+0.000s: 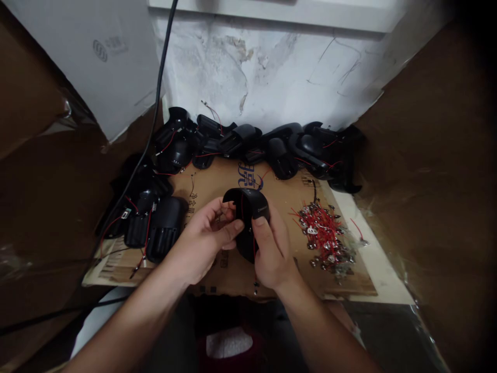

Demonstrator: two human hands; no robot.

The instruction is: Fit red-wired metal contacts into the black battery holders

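A curved black plastic housing (248, 248) is held between my two hands over the cardboard sheet. My right hand (272, 248) wraps round its right side, thumb on the front face. At the left edge of the housing, my left hand (212, 235) has its fingers bent and its thumb pressed against the opening; whatever its fingertips pinch is too small to make out. A thin red wire shows inside the housing, and a wire end with small metal tips hangs below it. To the right lies a pile of red wires with metal pieces (324, 233).
Several similar black housings with red wires (238, 140) line the back of the cardboard sheet (217, 181), and more (166, 228) lie at the left. A black cable (158, 88) hangs down on the left. Brown cardboard walls (427, 171) stand at both sides.
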